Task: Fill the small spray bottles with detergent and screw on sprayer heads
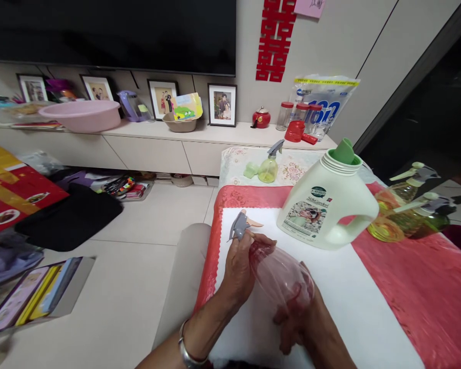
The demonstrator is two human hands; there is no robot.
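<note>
A clear pink spray bottle (274,266) lies tilted between my hands above the white mat (330,307). Its grey and peach spray head (241,225) points away to the far left; my fingers hide whether head and neck are joined. My left hand (240,266), with a silver bangle at the wrist, is closed around the neck end. At the wide base, my right hand (295,318) grips the bottle, its fingers partly showing through the pink wall. Just beyond stands a large pale green detergent jug (326,200), a green cap or cup set upside-down-looking in its mouth.
A yellow-green spray bottle (268,169) stands at the table's far end. Two more spray bottles (415,215) stand right of the jug on the red tablecloth (399,287). Beyond runs a low cabinet (146,151) with a pink basin (86,115). Boxes and bags lie on the left floor.
</note>
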